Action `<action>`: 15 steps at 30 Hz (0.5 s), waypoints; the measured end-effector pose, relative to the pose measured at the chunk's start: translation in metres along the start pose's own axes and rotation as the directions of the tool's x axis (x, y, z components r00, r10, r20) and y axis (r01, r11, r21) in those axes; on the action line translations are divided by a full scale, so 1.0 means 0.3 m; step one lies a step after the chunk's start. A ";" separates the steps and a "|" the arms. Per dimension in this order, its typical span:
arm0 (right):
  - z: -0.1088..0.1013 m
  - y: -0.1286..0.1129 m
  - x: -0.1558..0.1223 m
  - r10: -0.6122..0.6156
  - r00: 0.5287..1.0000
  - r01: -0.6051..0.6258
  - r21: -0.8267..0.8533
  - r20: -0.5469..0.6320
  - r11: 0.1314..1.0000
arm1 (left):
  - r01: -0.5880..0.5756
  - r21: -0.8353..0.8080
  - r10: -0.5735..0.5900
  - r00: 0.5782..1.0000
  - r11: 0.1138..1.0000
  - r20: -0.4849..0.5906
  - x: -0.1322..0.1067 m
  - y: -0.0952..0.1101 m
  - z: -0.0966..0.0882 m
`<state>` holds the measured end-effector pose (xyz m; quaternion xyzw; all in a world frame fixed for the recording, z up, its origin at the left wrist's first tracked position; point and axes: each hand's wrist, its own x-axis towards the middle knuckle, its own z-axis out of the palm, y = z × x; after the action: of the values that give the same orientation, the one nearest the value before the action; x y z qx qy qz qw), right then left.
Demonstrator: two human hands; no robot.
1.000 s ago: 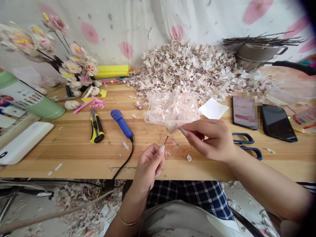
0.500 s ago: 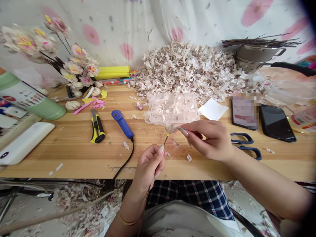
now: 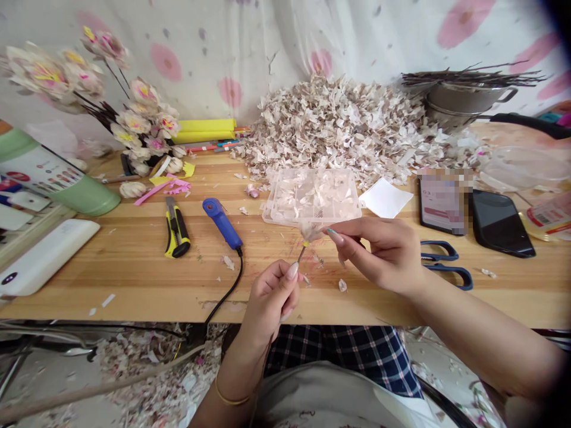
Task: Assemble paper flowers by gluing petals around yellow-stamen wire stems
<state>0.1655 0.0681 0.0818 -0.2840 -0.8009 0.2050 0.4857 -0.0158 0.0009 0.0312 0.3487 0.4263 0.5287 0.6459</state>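
My left hand (image 3: 274,295) is closed around a thin brown stem (image 3: 302,254), held tilted over the table's front part. At the stem's top sit a yellow band and a small pale flower head (image 3: 307,230) of thin petals. From the right, my right hand (image 3: 379,249) pinches a pale petal at the side of that flower head between thumb and forefinger. The fingertips partly cover the petal. Just behind the flower is a clear compartment box (image 3: 289,211) with loose petals in it.
A large heap of dried petals (image 3: 339,125) lies at the back. Left are a blue corded tool (image 3: 223,224), a yellow-black utility knife (image 3: 177,229) and finished flowers (image 3: 136,123). Scissors (image 3: 450,276), a white paper (image 3: 386,198) and two phones (image 3: 502,223) lie right.
Both hands stay almost in place with the stem and flower. The slight shift of the whole scene looks like camera movement.
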 end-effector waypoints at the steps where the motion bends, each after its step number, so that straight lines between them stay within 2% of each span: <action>1: 0.000 -0.001 0.001 -0.027 1.000 0.027 0.009 0.009 1.000 | 0.004 0.006 -0.004 1.000 1.000 -0.001 0.000 0.000 0.001; 4: 0.003 -0.001 0.003 -0.094 0.995 0.094 -0.002 0.046 0.996 | 0.010 0.021 -0.010 1.000 1.000 -0.001 0.000 0.000 0.002; 8: 0.010 0.003 0.002 -0.106 0.993 0.109 -0.071 0.046 0.991 | -0.001 0.024 0.001 1.000 1.000 -0.010 -0.001 0.001 0.002; 11: 0.011 0.000 0.000 -0.113 0.993 0.115 -0.055 0.046 0.992 | 0.001 0.033 0.000 1.000 0.999 -0.016 -0.002 0.002 0.006; 15: 0.017 -0.002 -0.002 -0.171 0.983 0.178 -0.109 0.070 0.978 | 0.005 0.043 -0.003 1.000 0.999 -0.027 -0.004 0.001 0.010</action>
<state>0.1611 0.0670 0.0797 -0.2340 -0.8473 0.1235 0.4605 -0.0131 -0.0003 0.0329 0.3546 0.4468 0.5227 0.6336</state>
